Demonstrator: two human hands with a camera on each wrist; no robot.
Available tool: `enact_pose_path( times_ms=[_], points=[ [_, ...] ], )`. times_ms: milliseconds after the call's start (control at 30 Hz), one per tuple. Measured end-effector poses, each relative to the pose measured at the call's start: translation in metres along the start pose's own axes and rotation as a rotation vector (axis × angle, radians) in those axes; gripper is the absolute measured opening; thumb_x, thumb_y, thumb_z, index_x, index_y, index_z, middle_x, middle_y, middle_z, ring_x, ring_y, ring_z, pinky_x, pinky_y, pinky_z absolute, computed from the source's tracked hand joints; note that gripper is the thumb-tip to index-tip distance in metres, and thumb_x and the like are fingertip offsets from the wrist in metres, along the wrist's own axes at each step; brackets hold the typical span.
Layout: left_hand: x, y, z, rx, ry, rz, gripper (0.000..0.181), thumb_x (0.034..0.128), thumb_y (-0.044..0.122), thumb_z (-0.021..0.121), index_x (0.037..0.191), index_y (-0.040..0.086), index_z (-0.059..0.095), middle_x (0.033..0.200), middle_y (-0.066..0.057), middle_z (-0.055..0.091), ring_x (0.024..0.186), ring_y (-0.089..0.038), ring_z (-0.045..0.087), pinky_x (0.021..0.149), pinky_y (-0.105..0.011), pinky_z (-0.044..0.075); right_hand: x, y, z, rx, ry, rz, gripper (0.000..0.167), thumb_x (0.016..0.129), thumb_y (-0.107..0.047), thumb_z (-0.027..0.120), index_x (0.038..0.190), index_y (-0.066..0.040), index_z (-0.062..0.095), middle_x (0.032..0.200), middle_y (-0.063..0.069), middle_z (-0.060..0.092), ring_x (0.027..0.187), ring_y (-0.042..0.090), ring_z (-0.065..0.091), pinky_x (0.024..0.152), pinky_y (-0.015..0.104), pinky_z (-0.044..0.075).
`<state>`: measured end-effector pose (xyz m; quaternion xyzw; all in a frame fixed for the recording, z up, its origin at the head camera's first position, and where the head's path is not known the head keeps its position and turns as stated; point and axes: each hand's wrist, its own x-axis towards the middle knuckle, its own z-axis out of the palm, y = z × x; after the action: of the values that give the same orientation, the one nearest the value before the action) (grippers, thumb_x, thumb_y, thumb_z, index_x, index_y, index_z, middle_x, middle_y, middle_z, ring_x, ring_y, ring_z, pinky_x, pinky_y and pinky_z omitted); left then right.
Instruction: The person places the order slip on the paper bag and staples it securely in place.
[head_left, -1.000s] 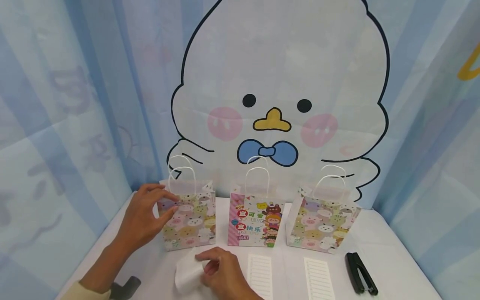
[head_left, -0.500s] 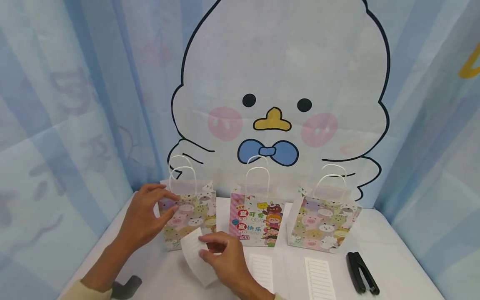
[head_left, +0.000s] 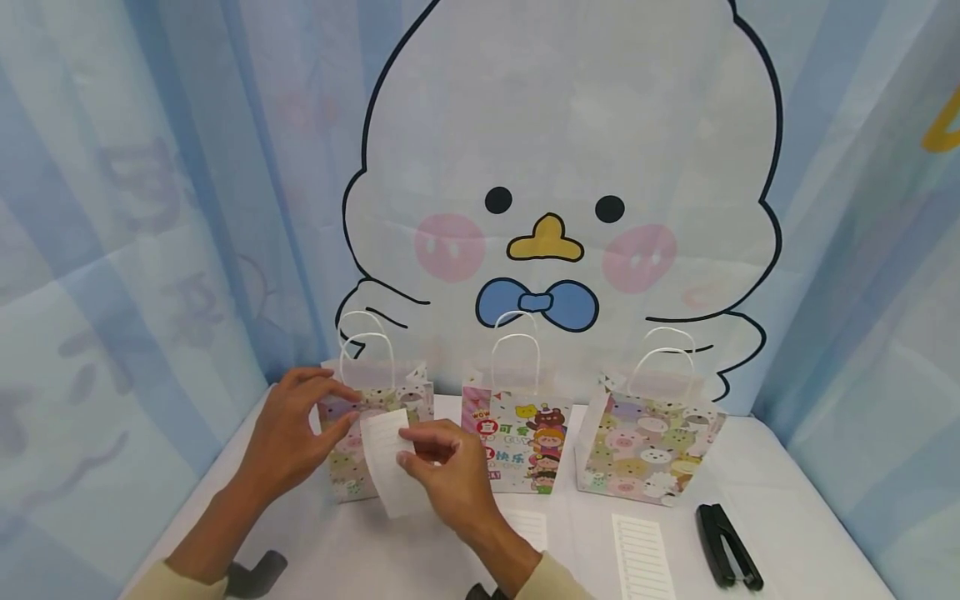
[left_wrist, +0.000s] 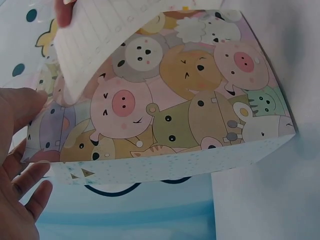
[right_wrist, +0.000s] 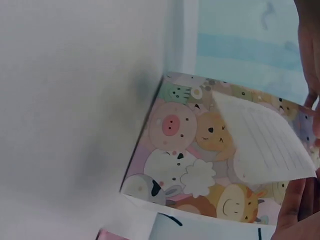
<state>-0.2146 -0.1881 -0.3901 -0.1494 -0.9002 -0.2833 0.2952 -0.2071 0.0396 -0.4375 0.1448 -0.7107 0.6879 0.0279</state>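
My left hand (head_left: pixel 288 437) holds the upper left side of a paper gift bag (head_left: pixel 345 479) printed with cartoon animals. In the left wrist view the thumb lies on the bag's front (left_wrist: pixel 165 100) and the fingers reach behind its edge. My right hand (head_left: pixel 457 475) pinches a white slip of paper with ruled lines (head_left: pixel 386 467) by its right edge, between thumb and index finger. The slip hangs in front of the bag, slightly curved, and hides part of the print. In the right wrist view, the lined slip (right_wrist: pixel 265 140) slants across the bag's upper part.
A pink-striped gift bag (head_left: pixel 525 450) stands in the middle and another animal-print bag (head_left: pixel 648 450) on the right. Two lined slips lie in front, one partly behind my right wrist (head_left: pixel 531 529), the other farther right (head_left: pixel 643 554). A black stapler (head_left: pixel 726 546) lies near the right side.
My right hand has lifted the slip from near the table up to the left bag's front, and the slip has straightened out. My left hand stays on the bag.
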Motion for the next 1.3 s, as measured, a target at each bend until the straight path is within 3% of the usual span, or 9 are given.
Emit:
enact_pose_path(
  times_ms=[267,633,933,1300],
  points=[
    [0.001,-0.001,0.000,-0.011,0.009,0.016,0.022,0.0819,0.007,0.091,0.100,0.014,0.079,0.110,-0.011,0.078,0.127,-0.040,0.059,0.101,-0.072,0.050,0.010,-0.002,0.008,0.093,0.011,0.052,0.032,0.090,0.001,0.081,0.119,-0.013,0.080,0.125,0.006,0.071,0.111,0.021,0.075,0.095,0.025,0.061],
    [0.002,-0.001,0.003,-0.014,0.029,0.005,0.020,0.0822,0.005,0.090,0.097,0.011,0.079,0.115,-0.014,0.078,0.125,-0.040,0.060,0.102,-0.070,0.051,0.015,-0.002,0.017,0.240,0.041,0.096,0.033,0.089,0.003,0.081,0.121,-0.008,0.079,0.127,0.012,0.072,0.110,0.023,0.076,0.091,0.025,0.062],
    [0.003,-0.001,0.003,-0.016,0.018,-0.022,0.019,0.0837,0.005,0.088,0.098,0.011,0.078,0.112,-0.014,0.077,0.127,-0.040,0.059,0.102,-0.070,0.051,0.011,0.000,0.019,0.261,0.026,0.087,0.032,0.091,0.000,0.081,0.122,-0.008,0.079,0.129,0.011,0.071,0.112,0.024,0.076,0.093,0.026,0.062],
    [0.002,-0.002,0.004,-0.008,0.035,-0.004,0.018,0.0834,0.004,0.088,0.096,0.011,0.078,0.108,-0.013,0.078,0.125,-0.039,0.060,0.100,-0.068,0.052,0.015,0.005,0.022,0.275,0.025,0.041,0.034,0.092,-0.005,0.081,0.125,-0.012,0.078,0.132,0.011,0.071,0.117,0.028,0.076,0.098,0.030,0.061]
  ],
)
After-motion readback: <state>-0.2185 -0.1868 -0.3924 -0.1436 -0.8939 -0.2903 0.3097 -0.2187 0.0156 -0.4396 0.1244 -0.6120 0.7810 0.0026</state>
